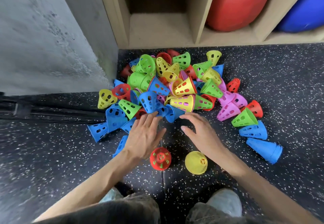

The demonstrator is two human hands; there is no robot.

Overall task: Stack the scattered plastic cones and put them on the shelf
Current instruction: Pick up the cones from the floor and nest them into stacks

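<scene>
Reaching with both hands, left hand (143,136) and right hand (201,132), fingers spread wide, holding nothing, toward blue cones (154,106) at the near edge of the cone pile (175,87), middle of frame. Might knock the heap and send cones rolling farther from the shelf (157,29).

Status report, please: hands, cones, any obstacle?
Left hand open, fingertips touching blue perforated plastic cone. Right hand open, holding nothing. Cones scattered. Wooden shelf compartment unobstructed.
</scene>
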